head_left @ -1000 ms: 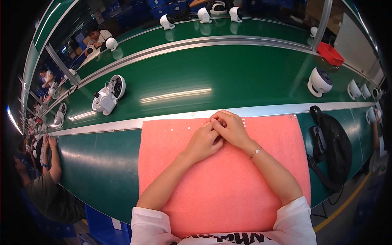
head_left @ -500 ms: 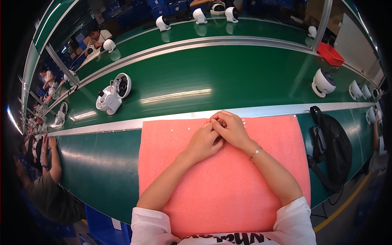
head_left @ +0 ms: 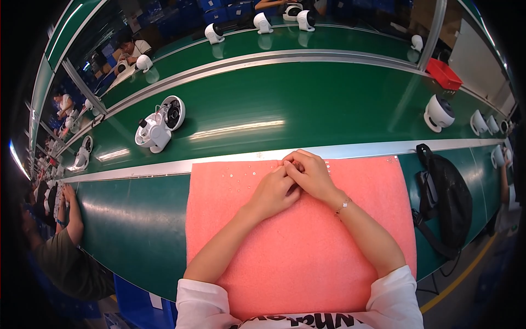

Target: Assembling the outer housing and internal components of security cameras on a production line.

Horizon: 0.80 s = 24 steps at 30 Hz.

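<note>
At the far edge of a pink towel [head_left: 296, 252], my left hand [head_left: 272, 193] and my right hand [head_left: 311, 175] meet with fingers curled and touching. The right hand partly covers the left one's fingertips. Whatever they hold, if anything, is hidden between the fingers. A thin bracelet [head_left: 343, 205] circles my right wrist. Several tiny shiny round pieces [head_left: 253, 174] lie scattered on the towel left of my hands, with a few more right of them and at its far right corner.
Beyond a metal rail, a green conveyor belt [head_left: 329, 104] carries an opened white camera-like device [head_left: 156, 131] and a closed white one [head_left: 439, 113]. A black bag [head_left: 452, 200] lies right of the towel. A red bin [head_left: 444, 74] stands far right. Co-workers sit left and across.
The white devices on the near belt have shifted right; those on the far belt have shifted left. My hands stay almost still. The co-worker's hands at left have moved slightly.
</note>
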Tool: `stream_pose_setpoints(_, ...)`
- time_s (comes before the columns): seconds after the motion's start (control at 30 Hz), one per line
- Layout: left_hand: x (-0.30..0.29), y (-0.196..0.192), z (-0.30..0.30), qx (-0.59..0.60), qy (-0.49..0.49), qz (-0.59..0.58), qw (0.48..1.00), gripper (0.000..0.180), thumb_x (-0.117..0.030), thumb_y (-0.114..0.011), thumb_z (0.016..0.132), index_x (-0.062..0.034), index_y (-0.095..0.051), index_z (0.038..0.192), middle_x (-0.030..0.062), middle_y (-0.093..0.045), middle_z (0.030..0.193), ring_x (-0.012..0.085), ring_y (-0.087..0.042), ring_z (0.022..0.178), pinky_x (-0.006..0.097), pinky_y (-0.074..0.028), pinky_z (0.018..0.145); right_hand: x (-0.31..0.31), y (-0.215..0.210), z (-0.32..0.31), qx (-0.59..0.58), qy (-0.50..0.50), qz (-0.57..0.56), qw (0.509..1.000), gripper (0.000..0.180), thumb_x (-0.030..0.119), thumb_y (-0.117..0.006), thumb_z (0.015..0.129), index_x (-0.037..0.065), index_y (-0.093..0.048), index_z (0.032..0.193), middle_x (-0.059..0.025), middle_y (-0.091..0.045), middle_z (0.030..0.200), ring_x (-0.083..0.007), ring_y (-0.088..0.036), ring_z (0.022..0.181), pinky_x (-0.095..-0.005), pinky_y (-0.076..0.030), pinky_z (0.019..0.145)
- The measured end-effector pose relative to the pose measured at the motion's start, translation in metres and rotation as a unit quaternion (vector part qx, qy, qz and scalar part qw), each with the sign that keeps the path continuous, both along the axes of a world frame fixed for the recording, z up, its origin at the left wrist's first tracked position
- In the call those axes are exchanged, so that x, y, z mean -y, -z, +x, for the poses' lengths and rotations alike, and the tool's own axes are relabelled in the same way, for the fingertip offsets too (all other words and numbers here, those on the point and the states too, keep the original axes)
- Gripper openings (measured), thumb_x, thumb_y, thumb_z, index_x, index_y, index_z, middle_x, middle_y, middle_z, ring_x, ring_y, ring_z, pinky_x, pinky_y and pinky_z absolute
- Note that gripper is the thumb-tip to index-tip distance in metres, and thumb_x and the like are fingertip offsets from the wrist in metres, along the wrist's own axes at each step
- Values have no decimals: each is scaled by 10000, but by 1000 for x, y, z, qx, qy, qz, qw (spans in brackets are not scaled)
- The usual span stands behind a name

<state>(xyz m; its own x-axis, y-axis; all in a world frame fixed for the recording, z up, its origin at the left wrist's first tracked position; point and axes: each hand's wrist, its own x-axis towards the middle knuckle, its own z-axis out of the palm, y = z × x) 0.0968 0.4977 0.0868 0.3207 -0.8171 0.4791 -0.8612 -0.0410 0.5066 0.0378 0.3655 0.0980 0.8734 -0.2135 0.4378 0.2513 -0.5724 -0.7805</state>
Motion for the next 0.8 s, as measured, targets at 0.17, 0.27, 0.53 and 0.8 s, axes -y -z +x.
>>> stream_pose_setpoints(0.17, -6, -1, 5, 2, -17, -10, 1000, 192, -69, -611, 713, 17, -598, 884, 155, -574, 902, 309, -563, 834, 392, -479, 696, -6, -3, 8, -6, -12, -14, 1000, 156, 146, -548, 845, 1, -605, 851, -70, -573, 754, -145, -508, 606, -275, -410, 554)
stream_pose_setpoints(0.27, -9, -12, 8, -46, -113, -30, 992, 118, -58, -586, 729, 3, -617, 824, 137, -610, 911, 289, -600, 810, 378, -492, 676, -6, 5, 15, -5, 11, 7, 1000, 175, 179, -539, 837, 17, -606, 841, -90, -599, 780, -211, -577, 689, -323, -453, 619)
stream_pose_setpoints(0.53, -104, -46, 184, -82, -646, -365, 666, 877, -213, -748, 645, 58, -203, 1276, 243, -192, 1250, 397, -389, 1083, 398, -377, 940, -45, -5, 8, -19, -7, -126, 992, 105, 129, -582, 820, 26, -603, 824, -48, -557, 781, -170, -579, 629, -288, -465, 587)
stream_pose_setpoints(0.8, -134, -13, 231, -169, -648, -371, 643, 1286, -457, -821, 549, 118, 28, 1325, 339, -148, 1344, 407, -228, 1269, 414, -302, 1020, -60, -3, 16, -24, 21, -157, 987, 56, 74, -594, 783, 27, -593, 814, -40, -543, 796, -157, -583, 639, -278, -466, 565)
